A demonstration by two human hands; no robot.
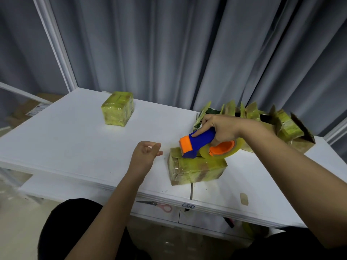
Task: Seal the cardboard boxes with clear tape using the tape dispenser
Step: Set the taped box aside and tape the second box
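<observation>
right hand [219, 128] grips the tape dispenser [199, 145] on the box [195, 169] lying lengthwise left-right at lower center, left hand [146, 154] loose and empty just left.

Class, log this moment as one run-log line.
right hand: grips tape dispenser | dispenser: on near box | left hand: free

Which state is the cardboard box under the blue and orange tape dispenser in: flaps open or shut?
Shut. The cardboard box has its top flaps lying flat under glossy tape, and the blue and orange tape dispenser rests on them.
</observation>
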